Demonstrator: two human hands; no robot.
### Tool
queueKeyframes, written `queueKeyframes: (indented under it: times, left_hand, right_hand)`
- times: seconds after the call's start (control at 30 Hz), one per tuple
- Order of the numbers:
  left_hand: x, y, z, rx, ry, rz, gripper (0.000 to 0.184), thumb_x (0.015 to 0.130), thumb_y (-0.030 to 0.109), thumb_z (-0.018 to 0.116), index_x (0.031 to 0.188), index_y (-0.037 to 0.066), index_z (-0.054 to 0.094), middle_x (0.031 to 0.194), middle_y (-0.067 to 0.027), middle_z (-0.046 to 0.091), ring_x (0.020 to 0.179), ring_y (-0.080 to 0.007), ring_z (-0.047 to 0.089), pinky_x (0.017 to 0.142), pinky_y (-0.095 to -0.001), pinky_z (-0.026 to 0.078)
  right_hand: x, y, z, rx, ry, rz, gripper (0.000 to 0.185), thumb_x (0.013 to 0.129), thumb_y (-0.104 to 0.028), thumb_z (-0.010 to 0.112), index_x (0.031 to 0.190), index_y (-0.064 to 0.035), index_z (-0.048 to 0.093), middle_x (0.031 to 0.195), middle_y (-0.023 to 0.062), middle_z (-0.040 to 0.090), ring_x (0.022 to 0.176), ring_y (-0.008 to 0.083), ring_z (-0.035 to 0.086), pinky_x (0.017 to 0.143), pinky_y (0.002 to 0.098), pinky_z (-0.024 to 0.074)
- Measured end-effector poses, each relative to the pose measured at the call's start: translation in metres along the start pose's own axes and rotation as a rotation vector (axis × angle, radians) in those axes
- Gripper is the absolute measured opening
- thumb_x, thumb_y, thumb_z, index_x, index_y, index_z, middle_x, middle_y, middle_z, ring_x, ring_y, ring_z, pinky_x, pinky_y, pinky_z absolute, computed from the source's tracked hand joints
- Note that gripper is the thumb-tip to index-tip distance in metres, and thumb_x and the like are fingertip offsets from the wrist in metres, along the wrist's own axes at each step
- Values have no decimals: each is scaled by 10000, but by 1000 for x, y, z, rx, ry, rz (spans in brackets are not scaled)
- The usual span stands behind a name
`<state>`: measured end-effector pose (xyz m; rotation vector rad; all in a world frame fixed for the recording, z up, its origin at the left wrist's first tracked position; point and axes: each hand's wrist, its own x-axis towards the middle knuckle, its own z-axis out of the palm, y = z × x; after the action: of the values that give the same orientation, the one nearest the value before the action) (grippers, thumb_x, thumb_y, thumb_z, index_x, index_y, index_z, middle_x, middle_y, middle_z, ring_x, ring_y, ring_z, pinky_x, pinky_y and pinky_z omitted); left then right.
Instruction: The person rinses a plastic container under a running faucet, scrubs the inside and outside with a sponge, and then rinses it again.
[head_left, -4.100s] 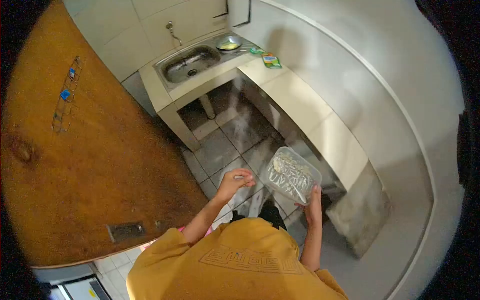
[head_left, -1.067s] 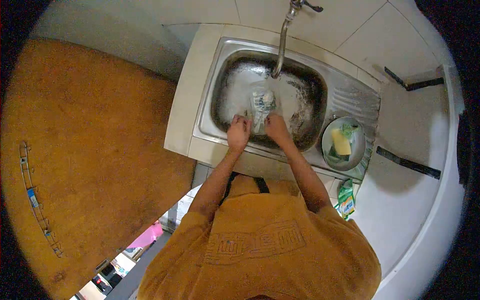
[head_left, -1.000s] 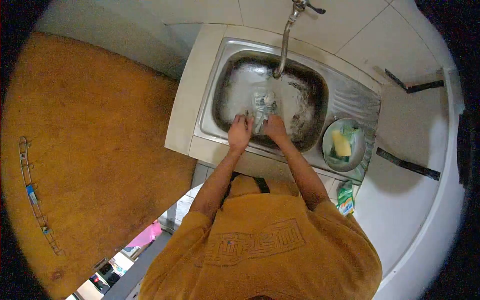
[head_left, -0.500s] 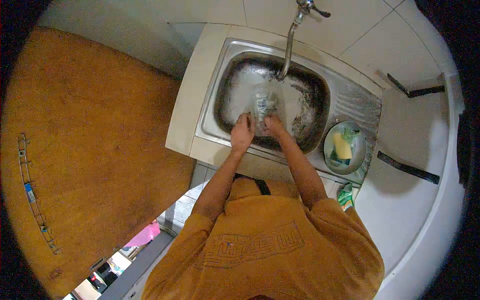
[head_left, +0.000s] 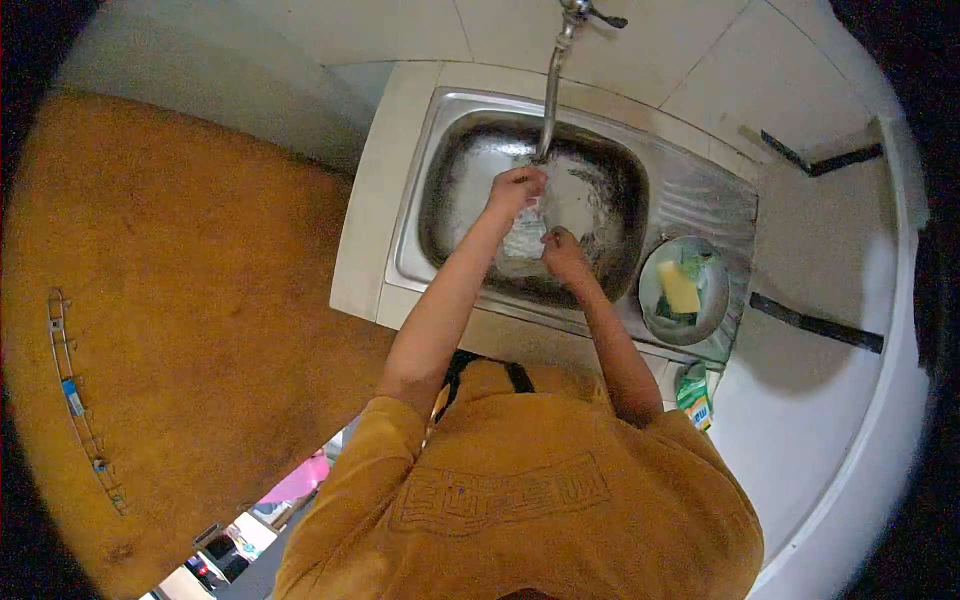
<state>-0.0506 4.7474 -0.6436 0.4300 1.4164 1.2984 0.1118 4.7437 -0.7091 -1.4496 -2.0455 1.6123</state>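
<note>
In the steel sink [head_left: 436, 150], a clear, see-through plastic item [head_left: 524, 240] lies between my hands; whether it is a bag or a container I cannot make out. My left hand [head_left: 514, 192] is just below the tap spout, its fingers curled over the item's far end. The near right edge of the item is pinched by my right hand [head_left: 566, 256]. Above them hangs the metal tap [head_left: 553, 90], its outlet close to my left fingers.
On the ribbed drainboard [head_left: 690, 190] to the right stands a round bowl [head_left: 652, 312] with a yellow sponge [head_left: 680, 287] and green scouring material. A green packet [head_left: 692, 392] is below it. A brown wooden panel [head_left: 200, 320] with a hook rack [head_left: 74, 398] fills the left.
My left hand has moved from the item's near left side up to its far end under the spout. The right hand stays at the right edge. The view has shifted slightly.
</note>
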Motion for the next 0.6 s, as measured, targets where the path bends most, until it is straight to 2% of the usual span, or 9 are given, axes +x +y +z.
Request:
queueKeyframes:
  times: [0.1,0.17,0.23,0.3,0.37,0.4,0.43,0.5,0.6]
  left_hand:
    - [10,-19,38,59,102,10,196,845,235,643,910,50,646,832,-8,639,763,-90,579,654,-247,459]
    - [20,-46,43,181,199,30,205,838,242,644,905,48,636,813,-24,642,759,-118,588,664,-273,464]
    - [16,-64,48,303,296,52,215,831,248,646,900,46,625,794,-39,644,754,-147,597,673,-298,469]
    - [-11,-84,52,888,637,485,236,841,218,581,955,12,598,844,-134,650,741,-293,616,664,-361,484]
    - [-31,-101,52,1017,555,379,260,839,234,570,972,11,581,859,-157,645,799,-323,612,709,-383,478]
    - [-39,-104,51,1140,467,273,284,837,250,559,989,10,564,875,-180,640,857,-353,608,754,-404,472]
    - [-42,-105,50,1141,470,269,284,837,250,559,989,10,564,875,-180,640,857,-353,608,754,-404,472]
    - [-47,-104,46,1283,232,-2,302,848,260,534,1013,7,544,888,-206,635,889,-372,610,786,-442,469]
    - [-38,-136,13,1413,279,87,305,863,265,505,1041,19,532,872,-213,636,836,-387,621,735,-483,490]
  right_hand:
    - [-3,20,-45,-100,55,-72,198,890,-168,445,928,-5,550,698,141,596,574,268,575,552,383,462]
    - [-3,39,-64,-204,186,-249,187,876,-146,445,936,-6,553,783,199,625,708,356,623,639,414,484]
    - [-17,28,-92,-233,176,-200,182,867,-141,453,926,-1,553,818,223,625,746,382,621,657,435,489]
    - [-25,13,-115,-266,157,-152,178,858,-136,461,916,5,552,854,247,625,785,408,620,676,455,495]
    - [-25,6,-124,-627,104,-78,160,816,-105,487,898,14,555,839,253,620,778,406,625,670,481,503]
    - [-23,5,-125,-627,100,-79,160,816,-105,487,898,14,555,839,253,620,778,406,625,670,481,503]
    - [-21,3,-124,-687,70,-194,165,794,-97,498,891,23,558,818,249,621,767,396,630,659,477,509]
    - [-11,2,-111,-745,36,-312,171,773,-88,510,883,32,560,797,244,622,755,386,636,648,474,515]
    - [17,11,-65,-863,-51,-389,182,745,-70,525,884,37,574,744,216,624,715,361,644,624,456,522]
